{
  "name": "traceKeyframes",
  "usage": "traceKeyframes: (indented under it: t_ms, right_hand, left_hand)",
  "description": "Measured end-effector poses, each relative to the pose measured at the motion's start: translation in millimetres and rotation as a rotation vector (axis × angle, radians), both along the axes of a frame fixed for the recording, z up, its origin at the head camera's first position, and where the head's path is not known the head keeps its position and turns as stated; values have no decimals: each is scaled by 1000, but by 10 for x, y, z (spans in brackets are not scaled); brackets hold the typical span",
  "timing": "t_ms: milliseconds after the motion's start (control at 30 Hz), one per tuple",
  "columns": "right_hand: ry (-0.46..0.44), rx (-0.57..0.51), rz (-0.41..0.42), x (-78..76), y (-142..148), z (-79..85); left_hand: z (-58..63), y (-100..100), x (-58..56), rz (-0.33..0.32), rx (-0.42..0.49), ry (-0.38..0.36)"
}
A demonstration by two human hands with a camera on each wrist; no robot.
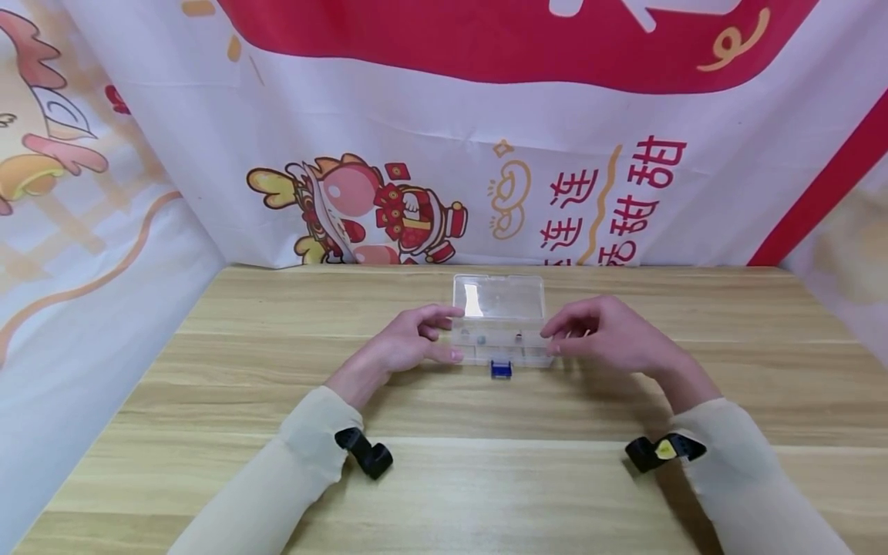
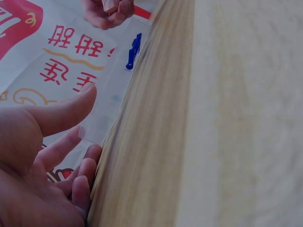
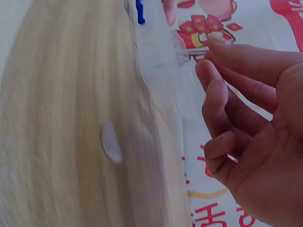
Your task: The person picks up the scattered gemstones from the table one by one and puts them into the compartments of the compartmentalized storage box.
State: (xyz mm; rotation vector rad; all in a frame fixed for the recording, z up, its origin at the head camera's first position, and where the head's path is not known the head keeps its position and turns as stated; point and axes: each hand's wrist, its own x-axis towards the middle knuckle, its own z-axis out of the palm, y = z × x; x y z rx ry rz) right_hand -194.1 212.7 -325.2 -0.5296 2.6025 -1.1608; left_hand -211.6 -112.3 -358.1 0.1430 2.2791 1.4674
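Observation:
A clear plastic compartment box (image 1: 479,358) sits on the table with its lid (image 1: 509,299) raised at the back. A blue latch (image 1: 501,370) hangs at its front. A few tiny pieces (image 1: 482,339) show inside, too small to name. My left hand (image 1: 415,339) is at the box's left end, thumb and fingers apart and fingertips at its edge. On the other side, my right hand (image 1: 603,335) has loosely bent fingers close to the right end. Nothing shows between its thumb and fingers in the right wrist view; whether it touches the box, I cannot tell.
The wood-grain table (image 1: 458,493) reaches back to a printed cloth (image 1: 416,100) hanging behind the box. More cloth hangs at the left and right. A whitish oval patch (image 3: 111,143) shows on the tabletop in the right wrist view.

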Motion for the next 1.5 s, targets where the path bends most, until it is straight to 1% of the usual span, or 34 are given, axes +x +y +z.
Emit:
traceKeyframes:
  t_ms: [200, 333, 600, 800, 967, 1067, 1200, 1333, 1500]
  right_hand:
    - [-7, -2, -13, -32, 80, 27]
    - [-10, -7, -7, -44, 126, 63]
    - [-55, 12, 104, -4, 341, 83]
    - [-141, 51, 150, 70, 478, -27]
    - [-221, 53, 172, 133, 549, -130]
    - [-246, 46, 185, 154, 571, -171]
    - [-238, 31, 223, 159, 584, -215]
    - [-238, 28, 250, 162, 597, -234]
    - [-228, 59, 256, 166, 592, -222]
  left_hand:
    - [21, -15, 16, 3, -7, 1]
    - [24, -14, 8, -4, -10, 2]
    - [24, 19, 10, -9, -6, 4]
    - [15, 18, 5, -5, -8, 3]
    - [28, 12, 11, -5, -11, 4]
    - [34, 8, 17, 1, -19, -2]
    - [30, -3, 18, 10, -28, -8]
    - [11, -1, 2, 2, -21, -6]
    - [11, 19, -6, -2, -19, -3]
